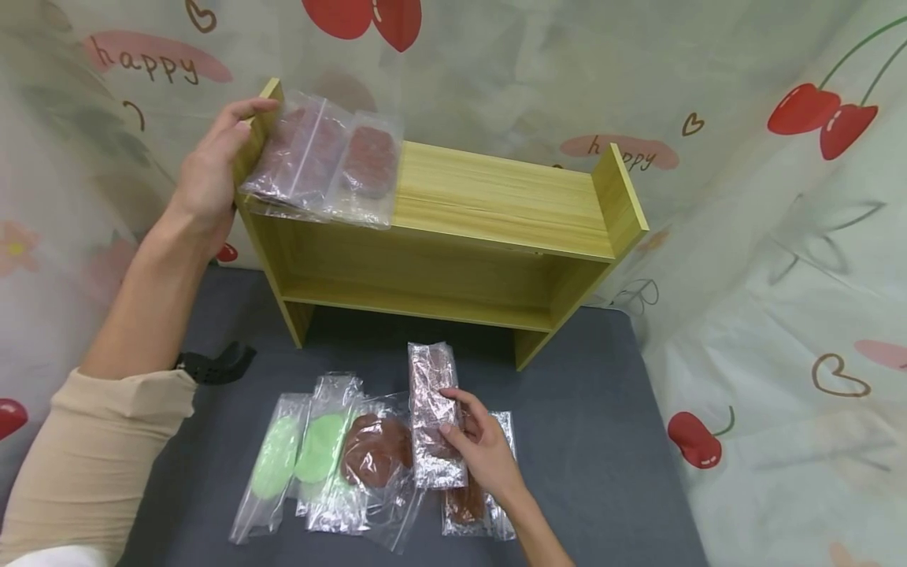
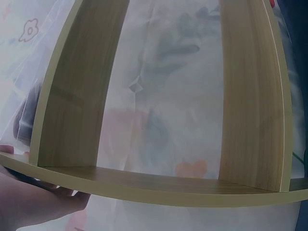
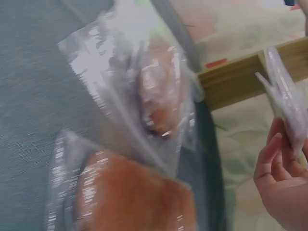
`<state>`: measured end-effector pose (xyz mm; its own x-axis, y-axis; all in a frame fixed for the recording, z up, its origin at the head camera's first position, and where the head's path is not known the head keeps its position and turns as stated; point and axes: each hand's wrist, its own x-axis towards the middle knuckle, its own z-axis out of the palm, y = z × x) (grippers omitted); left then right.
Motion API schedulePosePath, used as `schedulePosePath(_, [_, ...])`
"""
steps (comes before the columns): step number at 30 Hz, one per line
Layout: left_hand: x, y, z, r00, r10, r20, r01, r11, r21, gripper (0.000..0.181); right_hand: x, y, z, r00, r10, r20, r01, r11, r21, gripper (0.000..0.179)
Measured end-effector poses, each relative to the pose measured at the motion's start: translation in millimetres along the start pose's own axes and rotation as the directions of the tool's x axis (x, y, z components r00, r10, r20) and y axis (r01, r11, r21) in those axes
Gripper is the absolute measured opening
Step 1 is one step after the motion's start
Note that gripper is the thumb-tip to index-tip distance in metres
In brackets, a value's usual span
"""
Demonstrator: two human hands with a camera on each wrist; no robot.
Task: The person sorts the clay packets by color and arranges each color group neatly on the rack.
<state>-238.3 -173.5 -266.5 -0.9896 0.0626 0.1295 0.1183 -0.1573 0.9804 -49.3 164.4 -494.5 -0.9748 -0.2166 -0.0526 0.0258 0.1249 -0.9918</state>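
Note:
My left hand (image 1: 205,177) grips the left side panel of a wooden two-tier shelf (image 1: 496,197), its fingers over the panel's edge. Clear zip bags (image 1: 305,153) with dark reddish flat pieces lie at the left end of the top tier, with one more such bag (image 1: 370,161) beside them. Above the table, my right hand (image 1: 485,453) pinches a narrow silvery-clear bag (image 1: 431,370) with reddish-brown contents; the right wrist view also has this bag (image 3: 288,106) between fingers and thumb. Beneath it lies a bag with a brown piece (image 1: 464,504), partly hidden.
Left of the held bag lie a bag with a round brown piece (image 1: 375,465) and bags with light green pieces (image 1: 276,461). A black strap-like object (image 1: 220,364) is by my left forearm. The shelf stands on the dark grey table (image 1: 595,441), before a printed curtain (image 1: 482,79).

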Motion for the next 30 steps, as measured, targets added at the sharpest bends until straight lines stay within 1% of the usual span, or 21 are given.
schedulePosePath(4, [-0.5,0.4,-1.1,1.000,-0.006,-0.005,0.006,1.000,0.008,0.041,5.3,-14,-1,0.998,-0.067,0.015,0.068,0.998,-0.008,0.049])
schedulePosePath(8, [-0.7,1.1,-2.3,1.000,-0.010,-0.011,0.010,1.000,0.022,0.042,10.4,-31,-3,0.993,-0.111,0.038,0.112,0.992,-0.049,0.051])
schedulePosePath(12, [-0.6,0.7,-2.0,1.000,-0.012,-0.009,0.013,1.000,0.026,0.042,14.3,-49,-6,0.989,-0.126,0.079,0.131,0.990,-0.059,0.053])
schedulePosePath(16, [-0.4,-0.2,-1.8,1.000,-0.014,-0.004,0.015,1.000,0.028,0.042,16.3,-63,-8,0.983,-0.141,0.119,0.148,0.988,-0.047,0.055])
schedulePosePath(22, [-0.1,0.3,-1.8,1.000,-0.008,0.005,0.008,1.000,0.029,0.043,19.3,-80,-11,0.975,-0.165,0.148,0.170,0.985,-0.025,0.059])
schedulePosePath(26, [0.2,0.3,-0.6,1.000,-0.003,0.006,0.003,0.999,0.033,0.043,21.8,-92,-14,0.960,-0.218,0.176,0.226,0.974,-0.022,0.060])
schedulePosePath(30, [-0.2,-0.1,-0.9,1.000,0.006,0.003,-0.006,0.999,0.044,0.043,25.2,-109,-19,0.932,-0.287,0.223,0.298,0.954,-0.020,0.060])
